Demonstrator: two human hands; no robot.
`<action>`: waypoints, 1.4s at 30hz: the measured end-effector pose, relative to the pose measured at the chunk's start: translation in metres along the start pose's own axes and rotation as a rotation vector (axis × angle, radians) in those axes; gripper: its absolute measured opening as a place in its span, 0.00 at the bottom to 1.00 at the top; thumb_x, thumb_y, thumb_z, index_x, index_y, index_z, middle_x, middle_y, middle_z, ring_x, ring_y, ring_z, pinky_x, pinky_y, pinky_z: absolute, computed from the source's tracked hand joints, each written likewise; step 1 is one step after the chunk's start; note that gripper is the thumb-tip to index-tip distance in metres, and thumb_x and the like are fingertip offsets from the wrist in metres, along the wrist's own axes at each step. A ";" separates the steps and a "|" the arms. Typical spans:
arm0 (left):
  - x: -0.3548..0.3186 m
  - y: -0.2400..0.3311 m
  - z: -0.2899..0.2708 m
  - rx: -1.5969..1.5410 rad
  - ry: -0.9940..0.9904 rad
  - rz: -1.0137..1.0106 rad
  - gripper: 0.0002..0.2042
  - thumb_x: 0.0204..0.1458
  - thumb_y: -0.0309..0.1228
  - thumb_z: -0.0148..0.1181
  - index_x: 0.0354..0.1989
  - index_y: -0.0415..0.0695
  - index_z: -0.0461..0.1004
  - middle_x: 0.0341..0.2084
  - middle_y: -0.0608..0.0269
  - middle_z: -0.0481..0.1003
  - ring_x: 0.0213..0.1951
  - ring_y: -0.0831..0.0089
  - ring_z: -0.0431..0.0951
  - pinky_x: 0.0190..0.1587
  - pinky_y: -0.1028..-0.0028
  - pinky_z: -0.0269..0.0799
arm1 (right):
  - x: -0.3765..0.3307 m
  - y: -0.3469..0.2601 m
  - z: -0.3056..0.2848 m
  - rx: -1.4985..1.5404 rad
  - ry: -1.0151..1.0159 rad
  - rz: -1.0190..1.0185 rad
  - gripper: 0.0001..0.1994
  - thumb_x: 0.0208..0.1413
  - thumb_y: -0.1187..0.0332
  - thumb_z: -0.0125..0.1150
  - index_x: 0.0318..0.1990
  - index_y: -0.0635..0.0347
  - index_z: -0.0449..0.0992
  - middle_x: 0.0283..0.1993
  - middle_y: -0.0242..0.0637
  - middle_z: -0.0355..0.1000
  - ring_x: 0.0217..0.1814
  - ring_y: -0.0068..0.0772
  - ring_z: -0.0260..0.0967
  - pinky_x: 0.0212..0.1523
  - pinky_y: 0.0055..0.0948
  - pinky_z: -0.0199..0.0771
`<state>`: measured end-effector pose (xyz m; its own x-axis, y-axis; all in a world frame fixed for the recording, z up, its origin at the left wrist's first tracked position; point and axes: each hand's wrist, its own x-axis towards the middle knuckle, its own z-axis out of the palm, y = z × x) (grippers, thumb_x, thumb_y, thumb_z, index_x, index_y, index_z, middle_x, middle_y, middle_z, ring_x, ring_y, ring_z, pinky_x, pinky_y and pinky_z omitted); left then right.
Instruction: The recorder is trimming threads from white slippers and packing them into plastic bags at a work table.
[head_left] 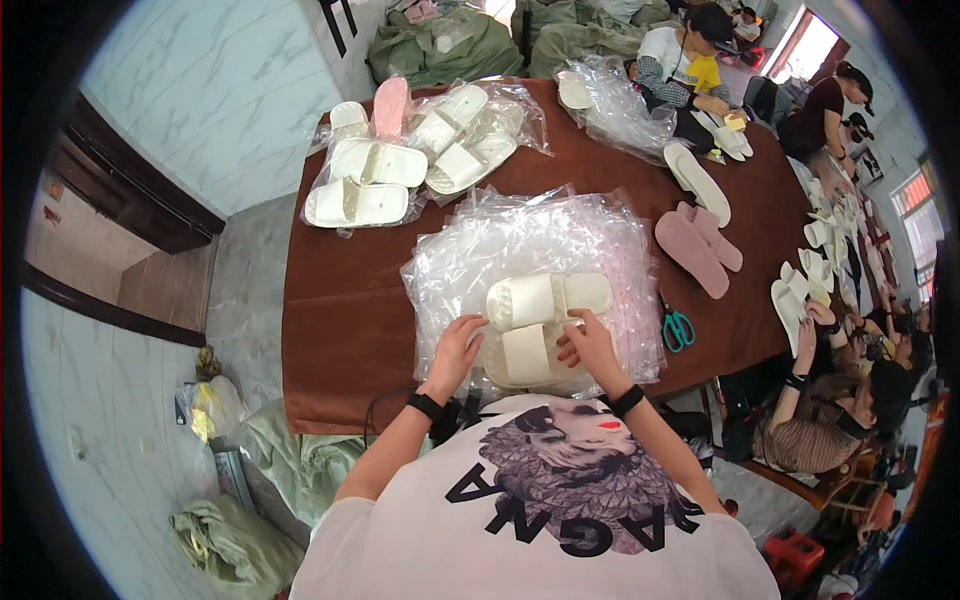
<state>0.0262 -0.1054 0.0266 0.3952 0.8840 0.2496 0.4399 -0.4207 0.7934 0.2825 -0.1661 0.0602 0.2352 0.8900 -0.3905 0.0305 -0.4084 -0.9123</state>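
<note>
A pair of cream slide slippers lies side by side on a stack of clear plastic bags (450,260) in front of me. The upper slipper (530,302) and the lower slipper (528,352) both have a broad strap. Beside their left ends is my left hand (460,348), open, with its fingers slightly apart and nothing in them. My right hand (590,348) reaches over the right part of the lower slipper, fingers curved and apart. Whether its fingertips touch the slipper or the plastic, I cannot tell.
Several bagged cream slippers (375,162) and a pink slipper (391,108) lie at the far left of the brown-covered table (340,300). Teal-handled scissors (677,330), pink slippers (692,250) and a cream slipper (698,185) lie to the right. Co-workers sit beyond.
</note>
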 end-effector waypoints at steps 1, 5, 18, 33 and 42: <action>-0.004 -0.004 0.001 -0.014 -0.073 -0.014 0.12 0.53 0.22 0.56 0.46 0.41 0.74 0.45 0.52 0.74 0.49 0.51 0.73 0.52 0.62 0.68 | 0.005 -0.003 0.002 -0.003 -0.008 0.004 0.16 0.59 0.66 0.55 0.52 0.62 0.67 0.23 0.38 0.74 0.19 0.28 0.72 0.17 0.26 0.68; -0.003 -0.009 0.009 -0.021 -0.068 -0.022 0.12 0.52 0.22 0.56 0.46 0.40 0.74 0.43 0.51 0.75 0.47 0.51 0.73 0.51 0.62 0.69 | 0.029 0.012 0.007 -0.248 -0.067 0.157 0.18 0.56 0.64 0.60 0.50 0.64 0.69 0.20 0.37 0.71 0.15 0.24 0.67 0.14 0.25 0.63; 0.023 0.007 0.016 0.216 -0.026 -0.073 0.10 0.52 0.27 0.60 0.43 0.41 0.72 0.36 0.53 0.74 0.42 0.53 0.74 0.44 0.61 0.69 | 0.029 0.019 -0.075 -0.379 0.481 -0.265 0.11 0.56 0.68 0.59 0.44 0.60 0.72 0.21 0.37 0.69 0.20 0.30 0.65 0.23 0.31 0.66; 0.036 -0.018 0.050 0.775 -0.113 -0.025 0.13 0.45 0.33 0.63 0.37 0.44 0.68 0.28 0.61 0.76 0.38 0.62 0.78 0.39 0.62 0.71 | 0.036 0.097 -0.199 -1.257 0.606 -0.151 0.26 0.49 0.75 0.62 0.57 0.61 0.65 0.48 0.54 0.65 0.52 0.57 0.65 0.49 0.46 0.72; 0.035 -0.009 0.031 0.256 -0.008 -0.260 0.06 0.53 0.26 0.54 0.37 0.38 0.74 0.29 0.52 0.79 0.33 0.61 0.80 0.38 0.64 0.73 | 0.034 0.076 -0.215 0.330 0.457 -0.205 0.26 0.53 0.69 0.61 0.60 0.67 0.65 0.39 0.35 0.70 0.38 0.30 0.69 0.41 0.29 0.72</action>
<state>0.0611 -0.0769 0.0116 0.2495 0.9669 0.0529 0.7140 -0.2206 0.6645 0.5020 -0.2105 0.0042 0.6527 0.7368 -0.1764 -0.1668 -0.0874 -0.9821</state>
